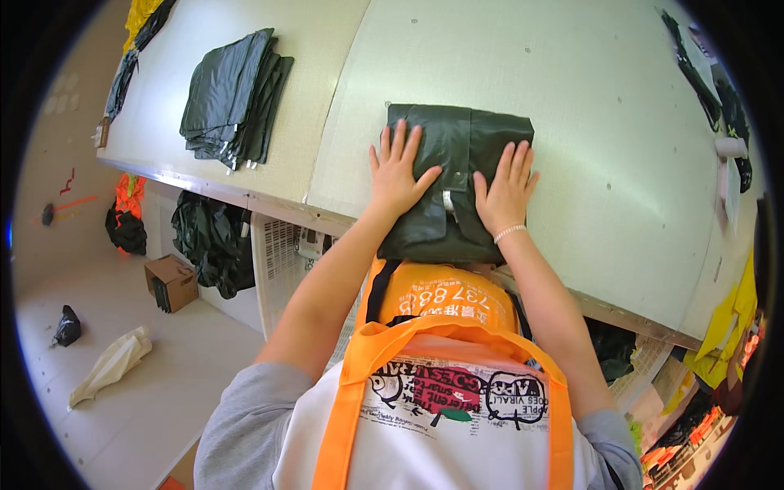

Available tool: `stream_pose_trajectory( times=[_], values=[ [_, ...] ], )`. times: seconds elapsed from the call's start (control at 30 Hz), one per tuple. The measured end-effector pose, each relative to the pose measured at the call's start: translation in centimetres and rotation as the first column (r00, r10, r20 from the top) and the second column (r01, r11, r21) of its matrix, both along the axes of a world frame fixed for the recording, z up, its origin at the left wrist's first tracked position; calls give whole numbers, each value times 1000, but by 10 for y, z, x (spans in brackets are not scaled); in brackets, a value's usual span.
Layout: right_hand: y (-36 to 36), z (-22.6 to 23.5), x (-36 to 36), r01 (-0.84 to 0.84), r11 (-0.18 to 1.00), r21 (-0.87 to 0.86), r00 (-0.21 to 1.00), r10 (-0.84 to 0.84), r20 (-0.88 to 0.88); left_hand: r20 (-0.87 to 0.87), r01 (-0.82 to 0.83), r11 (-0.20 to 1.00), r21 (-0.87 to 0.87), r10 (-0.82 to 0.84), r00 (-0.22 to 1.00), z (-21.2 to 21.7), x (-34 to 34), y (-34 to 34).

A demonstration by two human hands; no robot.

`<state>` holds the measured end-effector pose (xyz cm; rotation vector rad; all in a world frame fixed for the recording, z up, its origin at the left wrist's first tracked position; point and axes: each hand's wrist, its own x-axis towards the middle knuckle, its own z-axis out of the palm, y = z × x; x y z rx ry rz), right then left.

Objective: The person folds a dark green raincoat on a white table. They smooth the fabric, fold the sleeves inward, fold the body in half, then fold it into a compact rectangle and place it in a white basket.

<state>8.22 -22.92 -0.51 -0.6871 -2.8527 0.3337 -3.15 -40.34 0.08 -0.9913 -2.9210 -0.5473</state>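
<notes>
A folded dark green garment [453,220], shiny like rainwear, lies at the near edge of the pale worktable [572,73], its lower end at the edge in front of my orange apron. A vertical strip runs down its middle, with a small whitish patch on it. On its left part rests my left hand [398,173], flat with the fingers spread. My right hand [504,192], a beaded bracelet at its wrist, lies flat on the right part, fingers stretched out. Neither hand grips the cloth.
A stack of folded dark garments [233,98] lies on the table to the left. Below the table are dark bundled cloth [211,241], a cardboard box [171,282] and a white crate [273,261]. A cream cloth [112,366] lies on the floor. Yellow cloth [727,327] hangs at the right.
</notes>
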Motion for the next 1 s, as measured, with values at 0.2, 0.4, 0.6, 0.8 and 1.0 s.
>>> stream_pose_trajectory(
  times=[0.2, 0.4, 0.6, 0.8, 1.0],
  values=[
    [-17, 14, 60, 175, 906, -386, 978, -206, -40, 531, -520, 844, 131, 383, 756, 13, 58, -46],
    [-23, 20, 80, 168, 723, -670, 952, -295, -80, 829, -600, 800, 3, 333, 449, 9, 85, -74],
    [-22, 18, 88, 62, 555, -829, 964, -249, -94, 866, -607, 793, 46, 271, 420, -3, 101, -91],
    [-15, 26, 48, 15, 816, -578, 974, -143, -175, 621, -463, 883, -83, 409, 668, 32, 74, -55],
    [-62, 84, -52, -64, 972, -227, 996, 75, 38, 327, -236, 968, -90, 253, 910, 28, 2, -12]
  ],
)
